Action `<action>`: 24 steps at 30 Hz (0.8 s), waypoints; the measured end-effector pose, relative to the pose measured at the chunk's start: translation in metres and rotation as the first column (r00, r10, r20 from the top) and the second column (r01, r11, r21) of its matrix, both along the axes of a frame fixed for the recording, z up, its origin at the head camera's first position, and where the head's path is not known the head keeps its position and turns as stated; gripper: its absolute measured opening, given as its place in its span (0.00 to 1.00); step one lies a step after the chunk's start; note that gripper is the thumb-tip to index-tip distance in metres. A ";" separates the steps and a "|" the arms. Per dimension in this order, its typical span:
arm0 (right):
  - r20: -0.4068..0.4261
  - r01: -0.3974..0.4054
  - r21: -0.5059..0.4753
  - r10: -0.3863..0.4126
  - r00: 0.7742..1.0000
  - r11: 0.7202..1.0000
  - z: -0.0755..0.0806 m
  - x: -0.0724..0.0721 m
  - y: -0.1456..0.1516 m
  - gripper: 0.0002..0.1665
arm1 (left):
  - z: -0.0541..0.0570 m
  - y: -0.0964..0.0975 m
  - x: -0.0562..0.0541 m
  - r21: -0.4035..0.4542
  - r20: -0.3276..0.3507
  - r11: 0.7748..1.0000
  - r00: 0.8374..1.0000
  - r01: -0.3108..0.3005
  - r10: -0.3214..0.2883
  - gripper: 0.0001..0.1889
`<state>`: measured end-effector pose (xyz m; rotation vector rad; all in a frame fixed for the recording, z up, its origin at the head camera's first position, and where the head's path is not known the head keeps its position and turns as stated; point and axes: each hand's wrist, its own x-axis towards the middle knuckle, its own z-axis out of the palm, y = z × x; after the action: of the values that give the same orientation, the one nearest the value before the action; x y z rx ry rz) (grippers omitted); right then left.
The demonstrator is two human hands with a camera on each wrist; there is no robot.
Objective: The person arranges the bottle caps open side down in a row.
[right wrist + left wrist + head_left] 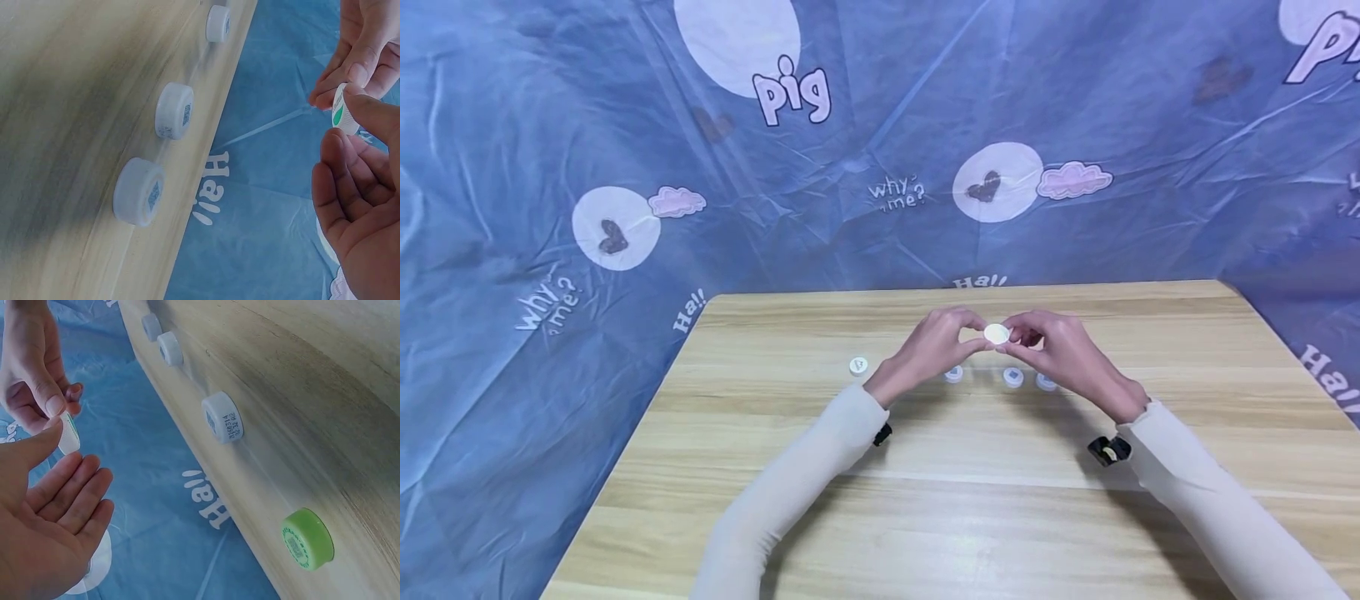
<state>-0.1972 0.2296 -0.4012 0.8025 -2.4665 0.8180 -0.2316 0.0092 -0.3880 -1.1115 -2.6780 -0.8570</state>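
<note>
Up above the table's far part, a white bottle cap (pixel 997 334) is held between both hands. My left hand (pixel 934 348) pinches one side of it with thumb and index finger, its other fingers extended in the left wrist view. My right hand (pixel 1063 350) pinches the opposite side with thumb and index finger. A green mark shows on the held cap (pixel 341 114) in the right wrist view. Below the hands stand a white cap (pixel 953 374), another white cap (pixel 1013 377) and a third white cap (pixel 1046 382), partly hidden by the right hand.
A green cap (pixel 307 539) stands apart at the left end of the row. The caps rest on a wood-grain table (pixel 925 533) near its back edge. A blue printed cloth (pixel 865 150) hangs behind it. Each wrist carries a black device (pixel 1109 451).
</note>
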 end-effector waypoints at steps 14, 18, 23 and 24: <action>-0.224 -0.136 -0.008 0.131 0.966 0.991 -0.005 0.007 0.000 0.23 | -0.010 -0.019 0.004 0.321 0.472 0.942 0.879 -0.098 -0.069 0.15; -0.265 -0.155 0.006 0.151 0.952 0.988 -0.006 0.009 -0.003 0.18 | -0.012 -0.023 0.004 0.368 0.541 0.925 0.831 -0.096 -0.129 0.15; -0.299 -0.153 0.033 0.156 0.941 0.988 -0.008 0.009 -0.006 0.32 | -0.011 -0.024 0.005 0.409 0.593 0.906 0.786 -0.107 -0.175 0.15; -0.303 -0.154 0.037 0.158 0.940 0.987 -0.009 0.009 -0.007 0.32 | -0.011 -0.025 0.005 0.416 0.597 0.903 0.781 -0.106 -0.184 0.15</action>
<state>-0.1878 0.2231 -0.4101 1.0558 -2.1572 0.6730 -0.2267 -0.0156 -0.3988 -0.8767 -2.6775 -2.0249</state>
